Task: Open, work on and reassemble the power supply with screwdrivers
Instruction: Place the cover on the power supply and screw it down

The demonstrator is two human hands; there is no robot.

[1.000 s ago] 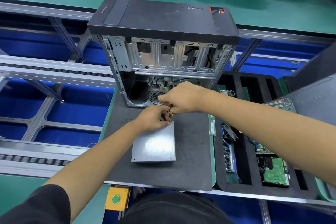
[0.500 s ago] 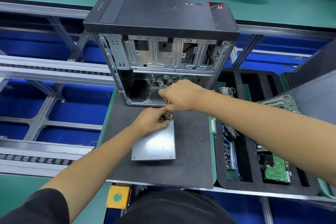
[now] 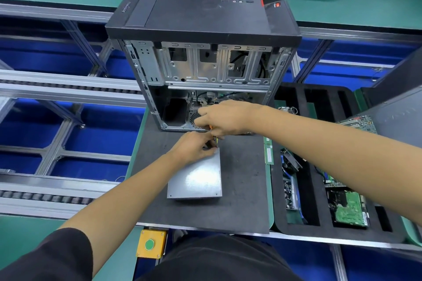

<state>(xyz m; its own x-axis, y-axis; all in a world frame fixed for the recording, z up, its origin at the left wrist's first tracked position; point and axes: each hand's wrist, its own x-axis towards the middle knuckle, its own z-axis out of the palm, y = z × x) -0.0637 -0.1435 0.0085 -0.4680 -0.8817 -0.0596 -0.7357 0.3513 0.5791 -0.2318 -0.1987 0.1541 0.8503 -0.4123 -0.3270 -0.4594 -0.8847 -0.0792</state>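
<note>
Since the earlier frames, the right hand [image 3: 225, 118] has shifted slightly away from the body, toward the mouth of the computer case [image 3: 203, 61]; the left hand [image 3: 194, 147] and the power supply [image 3: 196, 178] remain where they were.

Nearest the body, a yellow box with a green button [image 3: 150, 244] sits at the table edge. Beyond it, the power supply lies flat on the dark mat [image 3: 242, 185], closed face up, just in front of the open case.

The left hand rests on the far edge of the power supply, fingers curled and pinching something small at the corner; what it pinches cannot be made out. The right hand is clenched around a screwdriver [image 3: 215, 138] with an orange handle, tip pointing down to that same corner.

Hazards, as judged:
- The tip meets the fingers closely. A slip off the screw head would strike the left fingertips.
- The unit is not clamped. Downward pressure at one corner may make it skid on the mat.
- A loosened screw may roll off into the case or the foam tray [image 3: 303, 191] beside the mat, among the circuit boards.
</note>
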